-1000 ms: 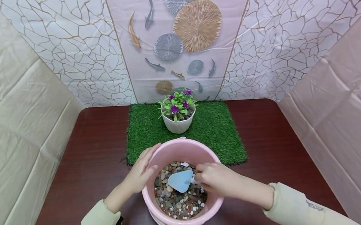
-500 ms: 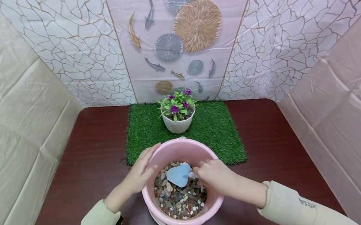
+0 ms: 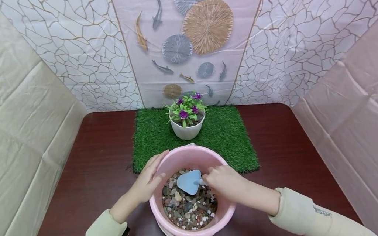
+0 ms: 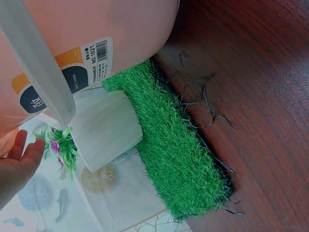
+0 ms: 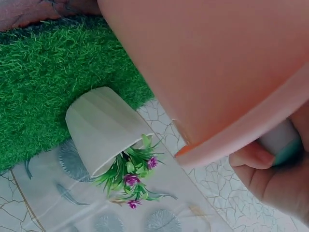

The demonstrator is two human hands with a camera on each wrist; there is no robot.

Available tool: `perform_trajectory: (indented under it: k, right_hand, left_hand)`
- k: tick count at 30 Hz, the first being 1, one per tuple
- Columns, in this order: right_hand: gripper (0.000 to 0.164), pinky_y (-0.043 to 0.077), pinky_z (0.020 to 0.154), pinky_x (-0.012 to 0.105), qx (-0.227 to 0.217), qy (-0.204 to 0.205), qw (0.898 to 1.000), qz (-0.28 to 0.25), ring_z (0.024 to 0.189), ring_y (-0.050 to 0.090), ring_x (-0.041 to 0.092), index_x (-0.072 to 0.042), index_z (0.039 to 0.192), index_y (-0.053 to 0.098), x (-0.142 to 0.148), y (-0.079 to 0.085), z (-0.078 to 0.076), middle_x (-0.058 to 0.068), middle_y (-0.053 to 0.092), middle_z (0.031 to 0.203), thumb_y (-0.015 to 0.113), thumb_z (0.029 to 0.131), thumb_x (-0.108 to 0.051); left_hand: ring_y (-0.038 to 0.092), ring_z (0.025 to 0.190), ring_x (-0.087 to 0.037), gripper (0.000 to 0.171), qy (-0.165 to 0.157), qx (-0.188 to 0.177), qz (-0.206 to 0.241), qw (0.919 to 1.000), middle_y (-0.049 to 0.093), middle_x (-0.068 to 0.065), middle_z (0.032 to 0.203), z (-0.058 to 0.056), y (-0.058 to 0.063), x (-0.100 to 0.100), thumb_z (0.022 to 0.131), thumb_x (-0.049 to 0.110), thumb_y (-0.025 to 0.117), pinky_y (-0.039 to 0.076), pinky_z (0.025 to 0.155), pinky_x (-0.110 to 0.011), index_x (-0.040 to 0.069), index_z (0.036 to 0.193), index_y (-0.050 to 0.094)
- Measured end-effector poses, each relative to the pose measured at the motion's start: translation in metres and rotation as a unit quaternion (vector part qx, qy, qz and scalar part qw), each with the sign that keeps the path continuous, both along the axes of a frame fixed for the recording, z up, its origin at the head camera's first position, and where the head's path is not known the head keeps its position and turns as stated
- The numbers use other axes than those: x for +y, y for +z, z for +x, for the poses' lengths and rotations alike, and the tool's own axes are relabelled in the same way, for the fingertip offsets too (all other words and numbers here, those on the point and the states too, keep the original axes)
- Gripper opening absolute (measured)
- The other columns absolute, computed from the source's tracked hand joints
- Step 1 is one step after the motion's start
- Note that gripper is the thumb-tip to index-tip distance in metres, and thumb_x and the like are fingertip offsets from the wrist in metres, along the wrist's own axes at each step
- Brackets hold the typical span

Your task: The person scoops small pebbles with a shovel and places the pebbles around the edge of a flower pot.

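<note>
In the head view a pink bucket (image 3: 192,160) stands before me, its bottom covered with mixed pebbles (image 3: 188,212). My right hand (image 3: 225,181) reaches over the bucket's right rim and grips the pale handle of a small trowel (image 3: 189,183). The trowel's light blue blade lies level with the far part of the pebbles; whether it touches them I cannot tell. On the left rim rests my left hand (image 3: 146,182), fingers fairly straight along the outside and thumb over the inner side. In the right wrist view the handle (image 5: 282,137) shows within the curled fingers, partly behind the rim.
Behind the bucket, a white pot (image 3: 187,131) with purple flowers stands on a green turf mat (image 3: 227,141). The bucket's white bail handle (image 3: 175,235) hangs at its near side. Dark wood tabletop (image 3: 107,139) surrounds them, with fabric walls (image 3: 21,101) on the sides.
My right hand has shifted the trowel's blade a little away from me over the pebbles, then slightly right. The left hand stays on the rim.
</note>
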State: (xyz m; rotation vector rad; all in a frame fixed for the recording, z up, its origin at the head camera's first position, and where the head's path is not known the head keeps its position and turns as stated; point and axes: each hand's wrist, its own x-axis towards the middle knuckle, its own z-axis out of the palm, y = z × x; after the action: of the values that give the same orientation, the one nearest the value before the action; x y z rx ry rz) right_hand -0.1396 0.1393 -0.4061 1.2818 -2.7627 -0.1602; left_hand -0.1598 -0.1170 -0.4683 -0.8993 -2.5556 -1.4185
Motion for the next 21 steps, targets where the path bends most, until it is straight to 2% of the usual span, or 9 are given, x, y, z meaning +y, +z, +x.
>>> perform_trajectory:
  k: [5,7,15,21]
  right_hand:
    - [0.008,0.043,0.052,0.023,0.056,0.035,0.997,0.033,0.057,0.05,0.012,-0.014,0.081,0.069,-0.001,-0.003,0.001,-0.002,0.055,0.07,0.072,0.074,-0.015]
    - [0.011,0.043,0.053,0.022,0.064,0.045,0.996,0.037,0.057,0.05,0.011,-0.014,0.082,0.069,0.0,-0.005,0.0,-0.003,0.055,0.071,0.073,0.072,-0.016]
    - [0.009,0.049,0.06,0.026,-0.022,0.004,1.0,-0.007,0.06,0.055,0.013,-0.012,0.075,0.068,0.001,-0.004,0.0,-0.002,0.057,0.069,0.074,0.069,-0.01]
    - [0.009,0.048,0.054,0.026,-0.02,0.011,1.0,-0.005,0.056,0.056,0.013,-0.015,0.069,0.067,-0.007,0.009,0.003,-0.002,0.06,0.067,0.072,0.073,-0.008]
  left_hand:
    - [0.044,0.124,-0.036,0.061,0.004,-0.001,-0.001,1.0,0.045,-0.022,0.137,0.0,-0.001,0.0,0.084,0.003,0.044,0.038,0.099,-0.059,-0.005,0.143,0.032]
    - [0.044,0.124,-0.037,0.061,0.004,-0.001,-0.001,1.0,0.045,-0.022,0.137,0.0,0.0,0.0,0.084,0.003,0.044,0.039,0.099,-0.059,-0.006,0.143,0.032]
    - [0.045,0.122,-0.035,0.061,0.003,0.007,0.001,1.0,0.046,-0.021,0.135,0.0,-0.001,0.0,0.084,0.003,0.045,0.039,0.099,-0.057,-0.004,0.143,0.032]
    - [0.045,0.122,-0.035,0.062,0.003,0.006,0.004,1.0,0.047,-0.021,0.135,0.0,0.0,0.0,0.083,0.002,0.046,0.039,0.099,-0.057,-0.003,0.144,0.033]
